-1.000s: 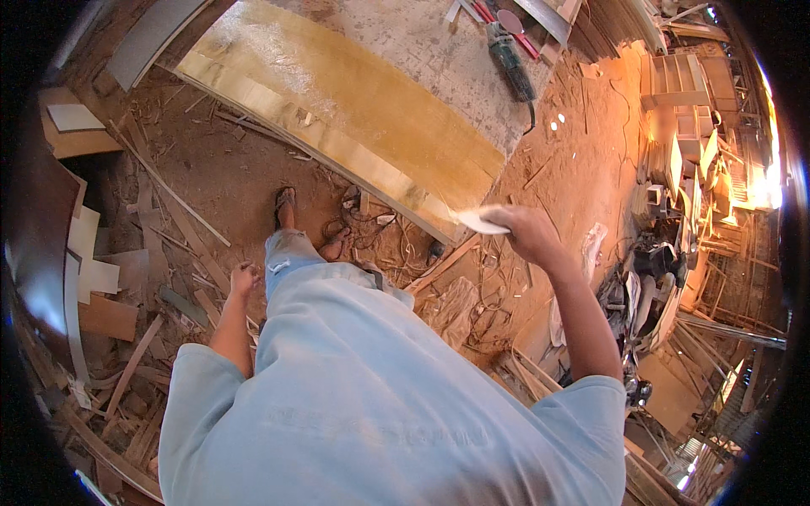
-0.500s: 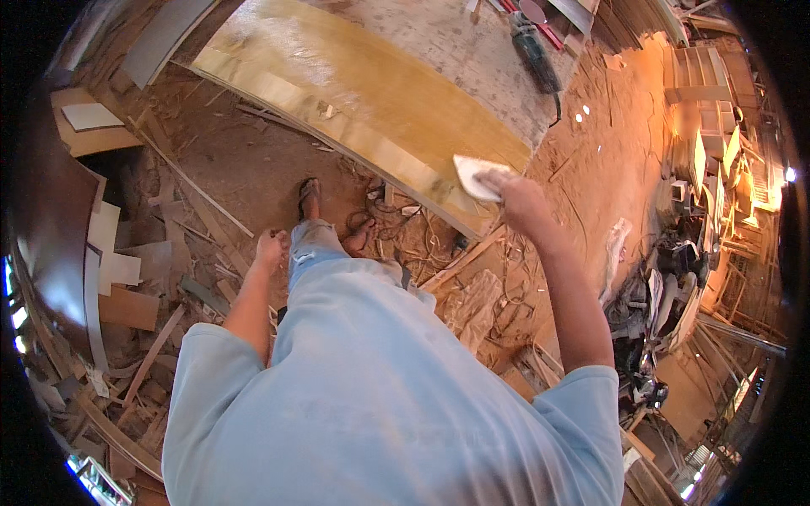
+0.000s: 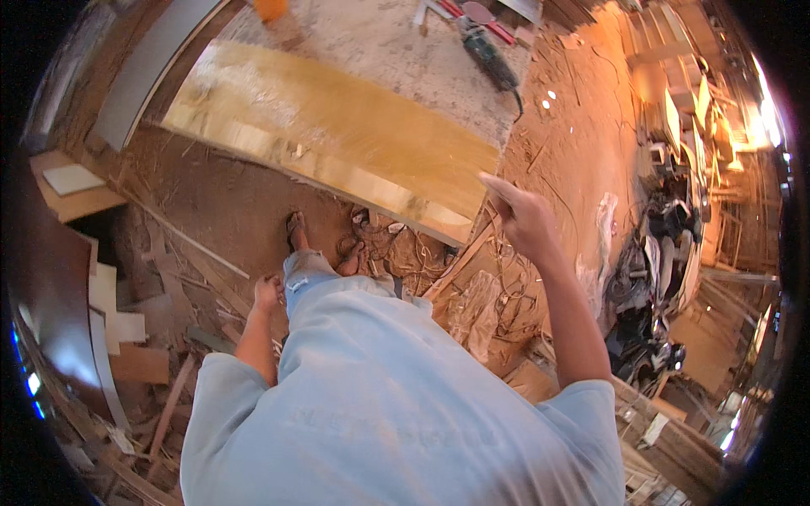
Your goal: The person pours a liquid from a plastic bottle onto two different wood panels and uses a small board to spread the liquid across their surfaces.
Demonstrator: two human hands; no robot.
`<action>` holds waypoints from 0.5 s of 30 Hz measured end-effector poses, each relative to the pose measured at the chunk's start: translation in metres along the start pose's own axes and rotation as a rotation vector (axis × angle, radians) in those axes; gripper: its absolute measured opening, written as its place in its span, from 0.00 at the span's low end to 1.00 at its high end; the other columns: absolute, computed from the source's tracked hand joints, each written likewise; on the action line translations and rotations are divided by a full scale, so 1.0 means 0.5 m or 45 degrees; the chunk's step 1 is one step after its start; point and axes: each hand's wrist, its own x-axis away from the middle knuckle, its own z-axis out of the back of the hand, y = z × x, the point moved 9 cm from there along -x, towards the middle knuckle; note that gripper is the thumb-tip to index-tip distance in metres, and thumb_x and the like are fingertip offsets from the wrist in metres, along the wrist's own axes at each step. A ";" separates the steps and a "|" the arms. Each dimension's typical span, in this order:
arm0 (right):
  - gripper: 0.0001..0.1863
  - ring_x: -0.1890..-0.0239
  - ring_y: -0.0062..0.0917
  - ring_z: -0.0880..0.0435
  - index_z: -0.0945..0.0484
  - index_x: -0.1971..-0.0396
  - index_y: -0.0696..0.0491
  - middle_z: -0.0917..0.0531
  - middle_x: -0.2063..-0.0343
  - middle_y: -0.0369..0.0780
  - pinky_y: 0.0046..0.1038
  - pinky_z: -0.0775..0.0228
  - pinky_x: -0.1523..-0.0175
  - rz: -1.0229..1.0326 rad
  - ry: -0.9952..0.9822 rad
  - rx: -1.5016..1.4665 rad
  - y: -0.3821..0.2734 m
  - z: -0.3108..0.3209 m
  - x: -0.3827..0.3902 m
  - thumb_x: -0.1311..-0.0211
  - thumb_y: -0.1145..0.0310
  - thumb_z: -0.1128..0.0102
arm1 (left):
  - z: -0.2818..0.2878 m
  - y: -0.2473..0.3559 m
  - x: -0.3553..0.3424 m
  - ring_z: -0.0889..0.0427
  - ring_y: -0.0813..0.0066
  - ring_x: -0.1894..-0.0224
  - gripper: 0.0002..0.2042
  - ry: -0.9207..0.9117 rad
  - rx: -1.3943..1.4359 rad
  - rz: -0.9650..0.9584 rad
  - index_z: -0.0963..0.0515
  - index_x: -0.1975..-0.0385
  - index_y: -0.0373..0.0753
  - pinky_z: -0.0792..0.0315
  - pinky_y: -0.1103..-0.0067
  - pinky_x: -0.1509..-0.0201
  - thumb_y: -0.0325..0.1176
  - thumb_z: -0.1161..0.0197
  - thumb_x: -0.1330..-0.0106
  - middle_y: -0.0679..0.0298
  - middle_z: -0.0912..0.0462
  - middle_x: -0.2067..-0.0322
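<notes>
A long yellowish wooden board (image 3: 354, 118) lies across the table, with a shiny, whitish, wet-looking patch toward its left end. At the board's right end, my right hand (image 3: 527, 221) is closed on a flat white spreader (image 3: 496, 184). The spreader shows nearly edge-on, its tip near the board's edge; whether it touches is unclear. My left hand (image 3: 268, 291) hangs low beside my left leg, away from the board. Its fingers are curled, and what they may hold is hidden.
A green angle grinder (image 3: 488, 57) with a cord rests on the dusty table (image 3: 380, 51) behind the board. An orange object (image 3: 270, 8) stands at the far edge. Cables and strips (image 3: 413, 253) litter the floor below; wood offcuts (image 3: 105, 304) lean at the left.
My right hand has turned the spreader from lying flat on the board to edge-on at its right end. The view has shifted, bringing an orange object into sight. My left hand stays low.
</notes>
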 end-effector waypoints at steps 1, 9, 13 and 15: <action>0.26 0.58 0.37 0.12 0.20 0.41 0.44 0.13 0.56 0.48 0.36 0.21 0.56 0.105 0.188 0.070 -0.015 0.010 -0.026 0.40 0.79 0.46 | 0.002 -0.002 -0.005 0.20 0.72 0.71 0.14 0.003 -0.006 0.000 0.26 0.48 0.31 0.28 0.76 0.75 0.31 0.41 0.30 0.58 0.20 0.63; 0.28 0.45 0.38 0.15 0.22 0.39 0.47 0.17 0.45 0.47 0.39 0.23 0.44 0.046 0.330 0.442 0.056 -0.109 -0.175 0.38 0.76 0.55 | 0.000 0.136 0.013 0.20 0.72 0.73 0.17 0.124 -0.033 -0.186 0.29 0.43 0.34 0.29 0.80 0.75 0.31 0.41 0.28 0.58 0.20 0.60; 0.27 0.51 0.41 0.14 0.22 0.39 0.46 0.15 0.51 0.50 0.41 0.22 0.47 0.086 0.343 0.344 0.046 -0.076 -0.162 0.38 0.75 0.55 | 0.039 0.129 0.029 0.18 0.72 0.72 0.15 0.201 0.040 -0.186 0.29 0.44 0.35 0.30 0.80 0.76 0.31 0.42 0.27 0.59 0.21 0.62; 0.28 0.55 0.42 0.13 0.21 0.39 0.45 0.14 0.56 0.51 0.42 0.22 0.50 0.027 0.421 0.299 0.067 -0.047 -0.175 0.38 0.75 0.54 | 0.055 0.102 0.035 0.18 0.72 0.72 0.15 0.158 -0.016 -0.110 0.29 0.44 0.35 0.30 0.80 0.76 0.31 0.43 0.26 0.60 0.21 0.63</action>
